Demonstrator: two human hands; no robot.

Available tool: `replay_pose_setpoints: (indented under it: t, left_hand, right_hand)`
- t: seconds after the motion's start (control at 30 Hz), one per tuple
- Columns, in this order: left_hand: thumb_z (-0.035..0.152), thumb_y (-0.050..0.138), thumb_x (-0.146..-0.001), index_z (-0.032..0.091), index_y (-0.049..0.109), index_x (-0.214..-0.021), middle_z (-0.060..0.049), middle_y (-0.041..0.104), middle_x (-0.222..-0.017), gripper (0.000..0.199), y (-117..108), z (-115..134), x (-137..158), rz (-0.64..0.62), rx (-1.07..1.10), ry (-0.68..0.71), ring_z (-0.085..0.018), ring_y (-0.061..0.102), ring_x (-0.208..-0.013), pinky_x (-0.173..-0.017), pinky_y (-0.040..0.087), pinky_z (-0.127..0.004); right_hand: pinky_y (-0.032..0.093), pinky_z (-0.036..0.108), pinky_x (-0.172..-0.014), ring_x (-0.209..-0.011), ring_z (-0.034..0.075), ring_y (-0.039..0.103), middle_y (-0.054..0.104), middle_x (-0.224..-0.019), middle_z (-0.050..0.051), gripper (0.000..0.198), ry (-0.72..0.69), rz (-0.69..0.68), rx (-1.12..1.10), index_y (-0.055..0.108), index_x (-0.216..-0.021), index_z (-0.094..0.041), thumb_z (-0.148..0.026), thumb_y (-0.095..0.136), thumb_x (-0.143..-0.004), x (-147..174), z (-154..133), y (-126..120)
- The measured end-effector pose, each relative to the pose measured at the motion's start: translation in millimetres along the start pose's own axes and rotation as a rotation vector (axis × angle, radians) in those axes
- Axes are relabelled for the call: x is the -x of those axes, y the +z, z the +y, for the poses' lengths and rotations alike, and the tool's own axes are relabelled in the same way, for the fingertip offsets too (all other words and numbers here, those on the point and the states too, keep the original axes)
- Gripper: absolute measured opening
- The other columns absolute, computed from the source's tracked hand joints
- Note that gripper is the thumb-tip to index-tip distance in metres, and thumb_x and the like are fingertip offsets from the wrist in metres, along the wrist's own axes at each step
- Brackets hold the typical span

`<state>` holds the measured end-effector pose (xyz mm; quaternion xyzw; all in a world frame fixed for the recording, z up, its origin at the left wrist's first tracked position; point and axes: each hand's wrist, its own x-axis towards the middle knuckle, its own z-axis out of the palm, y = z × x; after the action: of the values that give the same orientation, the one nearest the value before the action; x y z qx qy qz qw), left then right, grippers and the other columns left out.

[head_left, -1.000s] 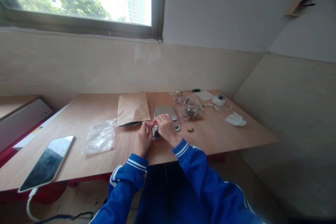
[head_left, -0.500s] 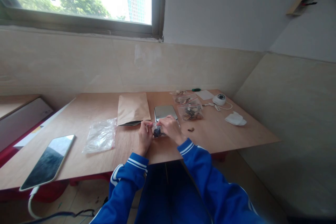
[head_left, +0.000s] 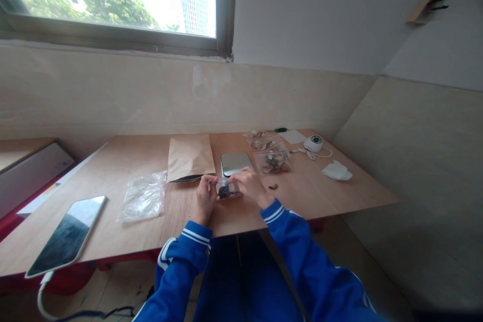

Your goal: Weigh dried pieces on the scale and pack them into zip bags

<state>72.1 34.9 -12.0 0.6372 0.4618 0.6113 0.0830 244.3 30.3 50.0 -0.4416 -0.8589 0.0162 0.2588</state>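
Note:
Between my two hands is a small clear zip bag (head_left: 233,188) with dark pieces inside, close to the table's front edge. My left hand (head_left: 207,192) pinches its upper left corner. At the upper right corner, my right hand (head_left: 249,183) has its fingers closed on the bag's top edge. Just behind the hands lies a flat scale with a shiny plate (head_left: 236,162), partly covered by my right hand. A brown paper pouch (head_left: 191,156) lies behind my left hand, its dark mouth facing me. To the right of my right hand is a small brown piece (head_left: 273,187).
Filled zip bags (head_left: 272,162) lie at the back right, near a green-handled tool (head_left: 280,130), a white dome camera (head_left: 313,143) and a crumpled tissue (head_left: 337,170). A clear plastic bag (head_left: 142,196) and a phone on a cable (head_left: 67,235) are on the left.
My right hand has shifted slightly right along the bag's top edge, and more of the bag shows between my hands. My left hand keeps its pinch. The view has moved a little.

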Motion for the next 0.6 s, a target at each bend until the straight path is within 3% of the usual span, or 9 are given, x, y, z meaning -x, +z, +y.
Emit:
replay_pose_setpoints:
  t: [0.17,0.33,0.6]
  left_hand:
    - [0.038,0.043,-0.092,0.019,0.053,-0.080,-0.001,0.062,-0.070,0.025,-1.9,-1.2,0.0,0.061,0.020,-0.028,-0.013,0.060,-0.063,-0.059,0.047,-0.023]
    - [0.041,0.038,-0.094,0.019,0.055,-0.077,0.000,0.058,-0.062,0.032,-4.1,1.9,1.0,-0.026,0.050,-0.073,-0.012,0.057,-0.058,-0.058,0.045,-0.022]
    - [0.043,0.034,-0.095,0.019,0.052,-0.064,0.001,0.053,-0.054,0.043,-7.0,6.6,0.4,-0.060,0.132,-0.113,-0.010,0.051,-0.050,-0.053,0.040,-0.021]
  right_hand:
    - [0.041,0.028,-0.079,-0.082,0.017,0.064,0.075,-0.091,0.004,0.015,0.029,0.025,0.005,0.073,-0.092,-0.022,-0.023,0.059,-0.090,7.7,4.8,-7.6]
    - [0.043,0.029,-0.078,-0.076,0.016,0.065,0.075,-0.085,0.004,0.020,0.065,-0.009,0.005,0.073,-0.086,-0.021,-0.011,0.056,-0.090,15.2,12.2,-17.6]
    - [0.050,0.025,-0.074,-0.082,0.017,0.070,0.076,-0.088,0.002,0.020,0.205,-0.015,-0.416,0.074,-0.090,-0.021,-0.025,0.054,-0.091,24.8,23.7,-47.0]
